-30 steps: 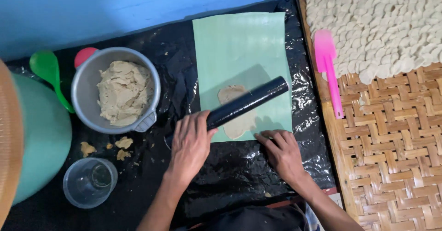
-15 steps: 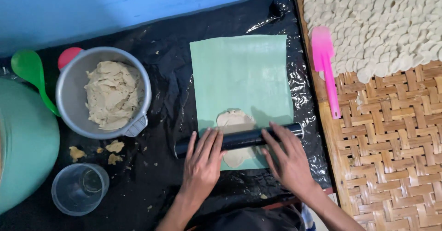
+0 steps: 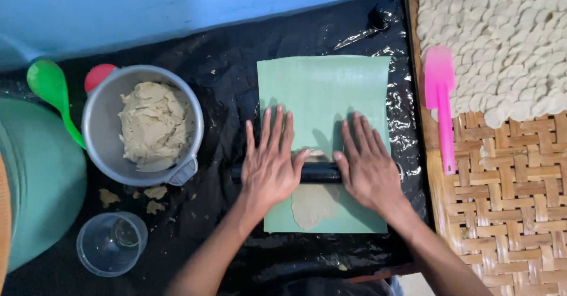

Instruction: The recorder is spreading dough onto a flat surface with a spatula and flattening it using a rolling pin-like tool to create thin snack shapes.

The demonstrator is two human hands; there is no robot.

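A black rolling pin (image 3: 319, 172) lies across a pale green sheet (image 3: 323, 89) spread on black plastic. My left hand (image 3: 270, 163) rests flat on the pin's left part, fingers spread and pointing away from me. On the pin's right part my right hand (image 3: 367, 167) presses flat the same way. A thin flattened piece of beige dough (image 3: 313, 204) shows on the sheet just below the pin, partly hidden by it and by my hands.
A grey metal bowl (image 3: 97, 148) of beige dough stands at the left, with dough crumbs (image 3: 155, 192) and a clear plastic cup (image 3: 112, 244) below it. A green spoon (image 3: 50, 86) lies far left. A woven tray (image 3: 502, 213) at the right holds a pink spatula (image 3: 440, 95) and several pale dough pieces.
The pin went from slanted to level across the sheet and rolled forward over the dough. Both hands now lie flat on it, further up the sheet.
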